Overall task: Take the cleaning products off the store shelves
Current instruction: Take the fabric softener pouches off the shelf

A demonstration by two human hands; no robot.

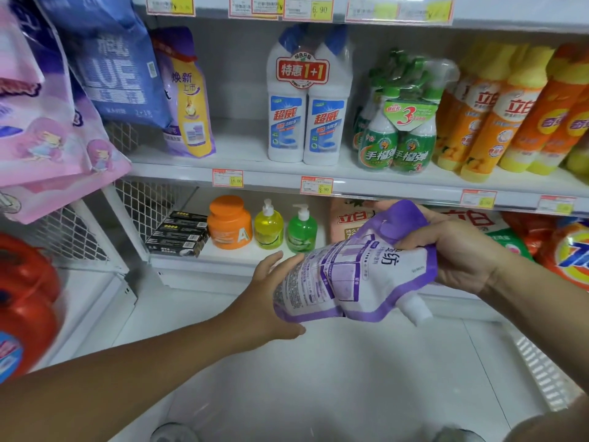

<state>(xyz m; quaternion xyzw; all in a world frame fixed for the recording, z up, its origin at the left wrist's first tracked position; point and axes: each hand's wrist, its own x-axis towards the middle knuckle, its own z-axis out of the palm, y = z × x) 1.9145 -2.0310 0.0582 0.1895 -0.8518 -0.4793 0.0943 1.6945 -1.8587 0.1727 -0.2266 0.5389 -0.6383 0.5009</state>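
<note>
Before the shelves, soft purple-and-white pouch, creased, white cap, my right grip curled round one end, my left grip clasping the other

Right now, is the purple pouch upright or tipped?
Tipped: pouch lies sideways between left hand and right hand, spout cap pointing down-right.

Refill pouch: 1, purple-and-white, soft; white spout cap at lower right; tilted, gripped between left hand and right hand.
</note>
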